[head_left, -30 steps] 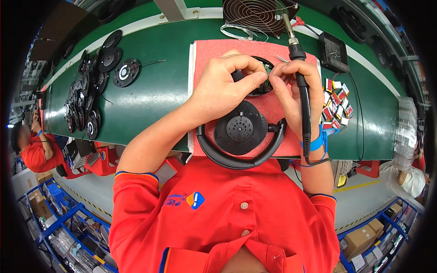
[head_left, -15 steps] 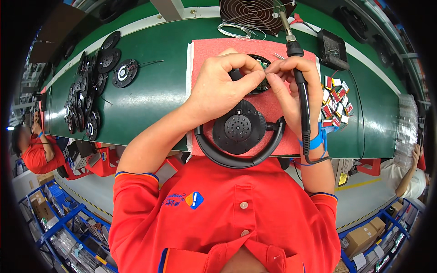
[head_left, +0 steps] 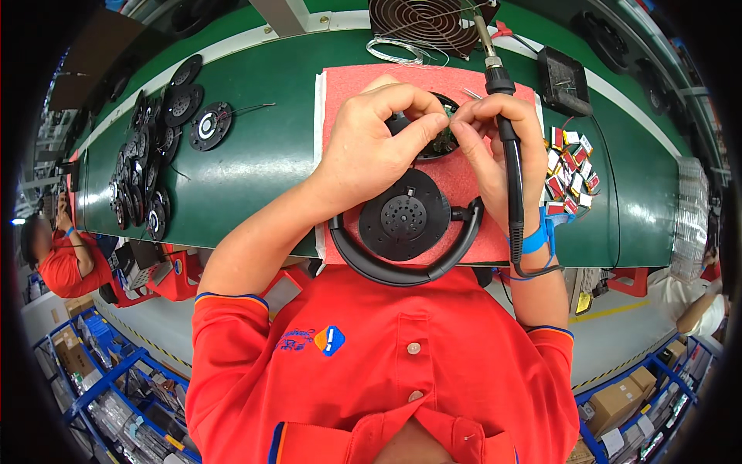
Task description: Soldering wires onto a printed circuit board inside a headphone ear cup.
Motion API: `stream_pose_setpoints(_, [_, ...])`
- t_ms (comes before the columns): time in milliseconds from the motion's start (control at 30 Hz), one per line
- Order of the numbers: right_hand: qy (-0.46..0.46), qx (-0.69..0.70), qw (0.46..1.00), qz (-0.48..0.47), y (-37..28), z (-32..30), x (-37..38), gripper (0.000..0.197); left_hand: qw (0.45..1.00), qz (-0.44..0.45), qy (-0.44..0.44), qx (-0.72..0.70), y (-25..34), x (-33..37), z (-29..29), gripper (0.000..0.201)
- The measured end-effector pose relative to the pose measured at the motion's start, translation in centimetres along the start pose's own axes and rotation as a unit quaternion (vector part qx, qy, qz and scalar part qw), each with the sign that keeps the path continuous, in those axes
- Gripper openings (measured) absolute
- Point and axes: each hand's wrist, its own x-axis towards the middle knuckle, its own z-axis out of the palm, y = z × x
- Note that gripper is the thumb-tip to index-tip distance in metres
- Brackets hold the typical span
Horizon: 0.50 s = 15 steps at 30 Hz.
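A black headphone lies on the pink foam mat (head_left: 348, 81), its headband (head_left: 371, 267) curving toward me. Its near ear cup (head_left: 404, 220) shows a round plate with small holes. Beyond it, the far ear cup with a green circuit board (head_left: 444, 144) is partly covered by my hands. My left hand (head_left: 382, 139) pinches over this cup, thumb against forefinger; whatever is between the tips is too small to make out. My right hand (head_left: 498, 143) holds a black soldering iron (head_left: 512, 174), its metal tip pointing away from me. The right fingertips nearly meet the left ones above the board.
Black speaker discs (head_left: 139, 155) are heaped on the green table's left. Small battery packs (head_left: 570, 172) lie right of the mat. Farther back stand a black tray (head_left: 564, 81), a fan with a wire grille (head_left: 425, 23) and a coil of white wire (head_left: 398, 52). Other people sit at both sides.
Both hands stay over the far ear cup with only slight finger shifts. The soldering iron remains in my right hand.
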Motion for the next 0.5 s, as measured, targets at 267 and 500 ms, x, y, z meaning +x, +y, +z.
stream_pose_setpoints(267, [0.023,0.017,0.999,0.023,0.0,-0.1,0.0,0.030,1.000,-0.005,0.021,0.018,0.7,0.5,0.4,0.009])
stream_pose_setpoints(500, [0.104,0.076,0.992,-0.009,0.0,-0.2,0.1,0.030,1.000,0.031,0.001,0.000,1.2,1.2,0.7,0.008])
